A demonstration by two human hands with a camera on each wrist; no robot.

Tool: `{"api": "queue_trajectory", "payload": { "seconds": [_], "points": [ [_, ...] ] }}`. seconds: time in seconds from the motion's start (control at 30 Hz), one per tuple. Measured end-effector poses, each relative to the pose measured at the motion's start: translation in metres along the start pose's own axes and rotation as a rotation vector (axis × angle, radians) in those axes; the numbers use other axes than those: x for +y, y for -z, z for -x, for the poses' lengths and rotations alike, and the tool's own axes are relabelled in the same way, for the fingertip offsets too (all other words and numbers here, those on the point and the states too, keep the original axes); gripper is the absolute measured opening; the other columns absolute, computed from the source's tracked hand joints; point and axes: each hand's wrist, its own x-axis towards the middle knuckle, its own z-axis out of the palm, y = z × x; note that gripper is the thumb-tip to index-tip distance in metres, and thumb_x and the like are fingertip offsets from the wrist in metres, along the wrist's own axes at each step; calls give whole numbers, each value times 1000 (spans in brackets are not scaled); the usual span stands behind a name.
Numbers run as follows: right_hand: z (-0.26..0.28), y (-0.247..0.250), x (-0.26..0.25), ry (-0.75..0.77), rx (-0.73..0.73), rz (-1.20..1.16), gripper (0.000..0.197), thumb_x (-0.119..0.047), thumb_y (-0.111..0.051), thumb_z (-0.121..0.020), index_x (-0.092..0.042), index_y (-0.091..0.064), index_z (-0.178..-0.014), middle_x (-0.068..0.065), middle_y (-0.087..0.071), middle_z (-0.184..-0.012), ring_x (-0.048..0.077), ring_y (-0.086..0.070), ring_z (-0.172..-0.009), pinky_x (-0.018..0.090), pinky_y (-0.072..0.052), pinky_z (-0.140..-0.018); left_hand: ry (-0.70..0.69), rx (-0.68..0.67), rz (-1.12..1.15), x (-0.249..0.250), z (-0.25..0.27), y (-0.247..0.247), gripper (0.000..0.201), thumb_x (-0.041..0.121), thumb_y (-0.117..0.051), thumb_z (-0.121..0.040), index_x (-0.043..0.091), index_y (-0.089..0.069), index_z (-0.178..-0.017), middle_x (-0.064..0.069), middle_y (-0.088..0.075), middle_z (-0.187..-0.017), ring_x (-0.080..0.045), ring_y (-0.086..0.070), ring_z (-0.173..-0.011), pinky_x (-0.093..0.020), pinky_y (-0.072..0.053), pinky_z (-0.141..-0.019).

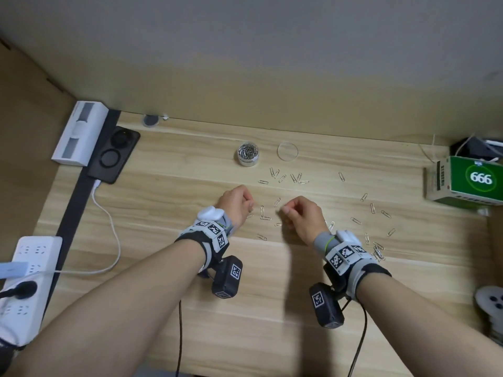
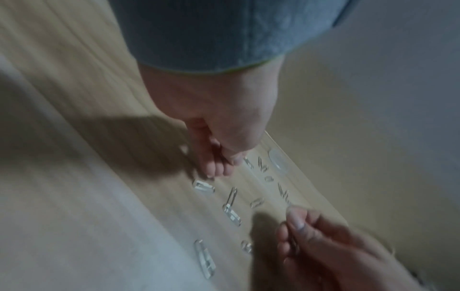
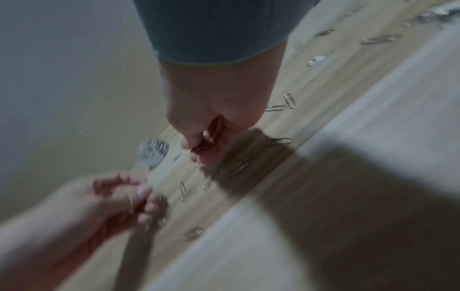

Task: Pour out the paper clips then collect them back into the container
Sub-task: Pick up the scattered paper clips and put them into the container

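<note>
With the small clear round container (image 1: 248, 154) already holding a heap of silver paper clips, collection looks under way but not finished. It stands upright at 12 o'clock on the light wood-grain table (image 1: 168, 308), its clear round lid (image 1: 287, 151) lying flat just beside it at 3 o'clock. Many loose silver wire paper clips (image 1: 283, 178) remain: a row near the container, a few between the hands, a wide scatter toward 3 o'clock and a small pile (image 1: 379, 253) by the right wrist. Left hand (image 1: 236, 204) has fingers curled at thumb, seemingly pinching a clip; blurred. Right hand (image 1: 304, 219) likewise pinched; the left wrist view hints at a clip. Left to do: gather the rest, probably recap.
</note>
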Motion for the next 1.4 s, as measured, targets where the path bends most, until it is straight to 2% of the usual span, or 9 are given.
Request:
{"api": "queue_trajectory", "payload": {
  "seconds": [0.17,0.37,0.47,0.63,0.77,0.97,1.13,1.27,1.4],
  "points": [
    [7,13,-17,-72,-116,-330,15,2,-52,-98,4,-64,-107,10,-59,-70,15,-54,-58,23,-54,-59,85,-57,347,14,4,10,31,-10,-41,-89,13,-61,-94,-8,-62,-69,-20,-59,-58,-30,-50,-52],
    [14,25,-22,-243,-142,-357,30,2,-42,-86,-7,-67,-71,8,-55,-62,21,-45,-52,25,-39,-52,182,-170,224,26,2,12,36,-6,-41,-77,17,-66,-66,-5,-61,-63,-20,-52,-55,-25,-40,-53],
    [14,26,-16,-208,-95,-263,27,-13,-54,-87,-14,-65,-63,4,-50,-57,18,-39,-53,25,-32,-50,200,-176,104,35,1,8,20,13,-49,-80,17,-66,-71,-4,-66,-71,-26,-58,-70,-29,-41,-63],
    [6,14,0,-99,-119,48,35,-49,-79,-67,-19,-65,-79,2,-71,-73,14,-55,-62,29,-51,-66,22,-102,-255,35,6,-3,30,43,-64,-74,24,-52,-93,5,-63,-85,-23,-58,-78,-34,-47,-70],
    [5,9,-1,-31,-151,388,27,-42,-81,-72,-29,-66,-90,-10,-60,-72,11,-55,-67,30,-46,-65,-57,-149,-361,24,5,-8,49,52,-74,-73,27,-46,-105,6,-56,-80,-23,-57,-75,-32,-39,-62],
    [2,4,0,14,-177,496,14,-36,-73,-80,-24,-67,-76,-10,-63,-66,13,-58,-67,27,-43,-59,-58,-113,-281,21,0,-15,25,44,-77,-76,26,-62,-86,11,-61,-77,-18,-59,-76,-29,-37,-58],
    [-1,10,5,-60,-123,137,19,-34,-51,-77,-17,-58,-75,-2,-67,-71,25,-62,-72,36,-49,-70,-59,-170,-303,24,-6,-16,18,36,-70,-81,25,-59,-71,13,-59,-73,-20,-61,-79,-28,-44,-64],
    [1,30,-10,-127,-33,-120,24,-24,-46,-71,-16,-47,-49,0,-46,-50,19,-41,-52,28,-33,-51,-83,-159,-228,24,-6,-16,14,25,-63,-85,23,-54,-75,7,-60,-76,-22,-60,-79,-33,-48,-69],
    [6,39,-14,-271,10,-300,37,-14,-45,-77,-18,-38,-41,9,-37,-48,16,-26,-39,22,-20,-46,-2,-130,-84,29,-2,-5,24,14,-70,-81,23,-53,-68,10,-59,-67,-11,-56,-67,-17,-41,-57]
  ]
}}
